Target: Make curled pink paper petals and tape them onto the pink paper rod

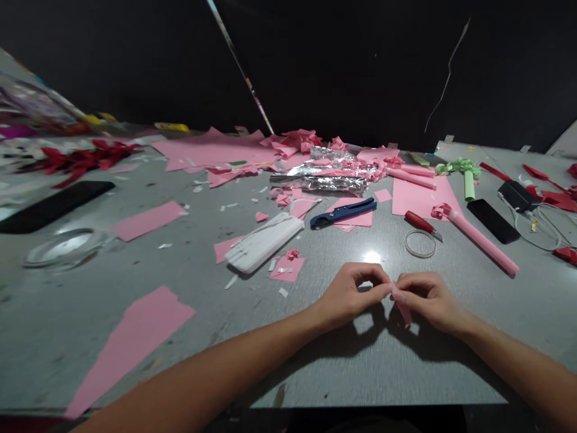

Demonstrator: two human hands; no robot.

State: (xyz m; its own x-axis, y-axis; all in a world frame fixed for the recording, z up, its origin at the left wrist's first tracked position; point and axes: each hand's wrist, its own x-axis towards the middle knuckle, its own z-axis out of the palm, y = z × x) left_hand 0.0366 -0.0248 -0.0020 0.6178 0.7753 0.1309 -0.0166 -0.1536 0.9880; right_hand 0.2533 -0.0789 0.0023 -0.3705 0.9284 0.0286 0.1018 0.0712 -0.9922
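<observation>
My left hand (356, 293) and my right hand (428, 299) meet low over the front of the grey table. Each pinches the same small strip of pink paper (404, 311) between thumb and forefinger, and its loose end hangs down below the fingertips. Just beyond my right hand lie a thin ring (420, 243) and a knife with a red handle (419, 222). To the left of my left hand is a pink paper square (288, 269) with a small crumpled pink piece on it. A white oblong case (265, 242) sits behind that square.
Blue-handled cutters (343, 213) lie mid-table. Rolled pink paper (484, 242) and a black phone (493, 221) are at the right, near a tangled white cable (547, 243). Crumpled foil (329, 177) and pink sheets line the back. A large pink offcut (135, 343) lies front left.
</observation>
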